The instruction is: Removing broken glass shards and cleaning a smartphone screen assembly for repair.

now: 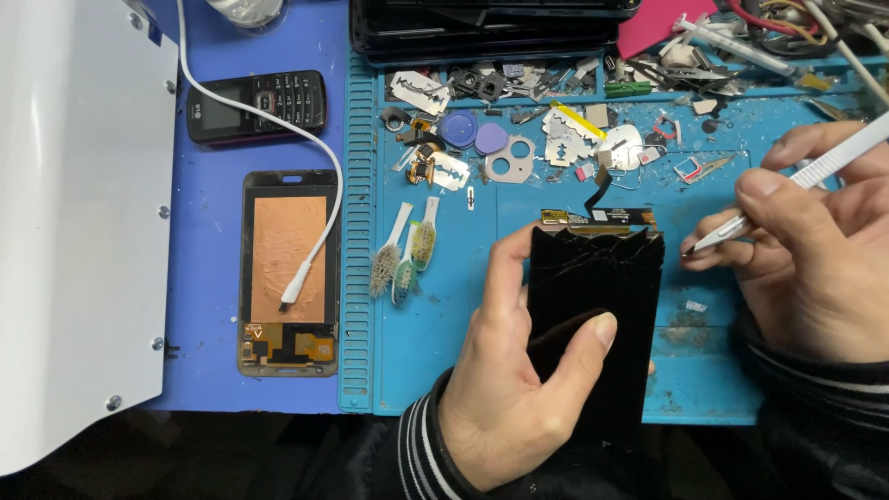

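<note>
Here the left hand point(519, 370) comes up from the lower edge of the view, its striped sleeve cuff at the wrist, and clasps a cracked black phone screen point(597, 296). The thumb lies across the front of the glass near its middle, while the index finger curls round the left edge near the top corner; the other fingers are hidden behind the panel. The screen stands with its long axis running nearly straight away from the person, top end pointing toward the far side of the desk. At that far end a thin brownish strip of circuitry shows, and a dark flex ribbon point(600, 190) curves up from it. The panel is held over the blue work mat point(435, 324), near its front edge.

The right hand point(815, 268) enters from the right, fingers bunched together and pinching a pair of metal tweezers point(732, 231). The tweezers slope down to the left, their tip lying just beside the screen's upper right corner; I cannot tell whether it touches.

To the left on the mat lie three worn toothbrushes point(405, 250), bristles toward the person. Beyond them sit razor blades, two purple round caps point(474, 132) and scattered small parts. Further left, off the mat, another phone panel with a copper back point(289, 273) lies face down, a white cable point(315, 222) ending on it, with a black keypad phone point(257, 106) above.
</note>
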